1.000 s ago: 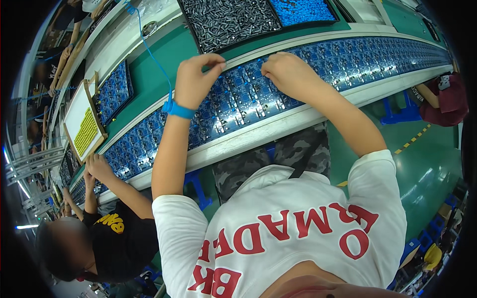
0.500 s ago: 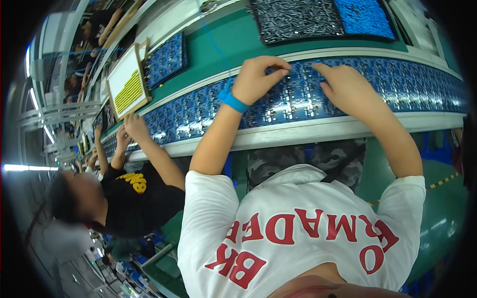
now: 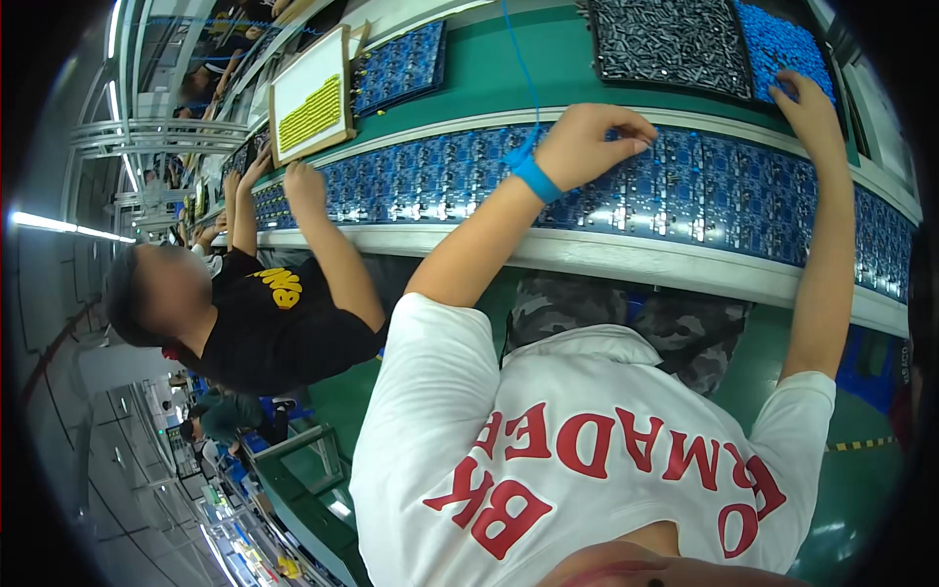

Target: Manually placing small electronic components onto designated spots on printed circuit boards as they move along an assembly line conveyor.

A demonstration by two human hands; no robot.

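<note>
My left hand (image 3: 592, 147), with a blue wrist strap (image 3: 536, 178) on it, is over a row of blue circuit boards (image 3: 675, 186). Its thumb and forefinger curl toward each other just above a board; whatever they hold, if anything, is too small to make out. Off to the right, my right hand (image 3: 812, 110) reaches across the boards to a black tray of small blue parts (image 3: 778, 44). Thumb and forefinger are apart there, at the near edge of the blue parts, and nothing shows between them.
Beside the blue parts is a tray of dark grey cylindrical parts (image 3: 670, 44). Farther left are a stack of circuit boards (image 3: 401, 64) and a framed white board with yellow parts (image 3: 311, 112). A co-worker in black (image 3: 284, 313) works at my left. A blue cord (image 3: 518, 59) runs from my strap.
My right hand has left the boards and moved up and right to the tray of blue parts. My left hand stays over the boards, fingers still curled. The whole view has shifted.
</note>
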